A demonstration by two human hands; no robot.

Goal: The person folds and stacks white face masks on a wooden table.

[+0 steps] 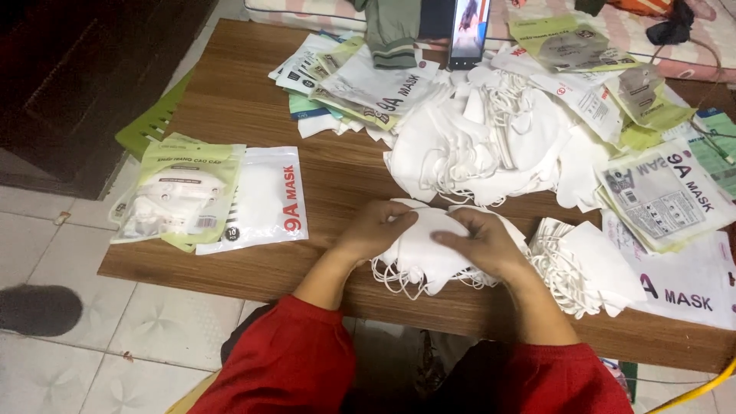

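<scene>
Now 2 hands, left hand [377, 228], right hand [484, 241], clasp white mask stack [424, 254], earloops dangling.

Filled green-white pkg [180, 195] + flat white-red pkg [264, 201] table left; phone screen [468, 31] top.

Your left hand [381, 228] and right hand [484, 241] are bare, without gloves or rings; behind each wrist, loose bright red sleeves [295, 360] cover your arms.
</scene>
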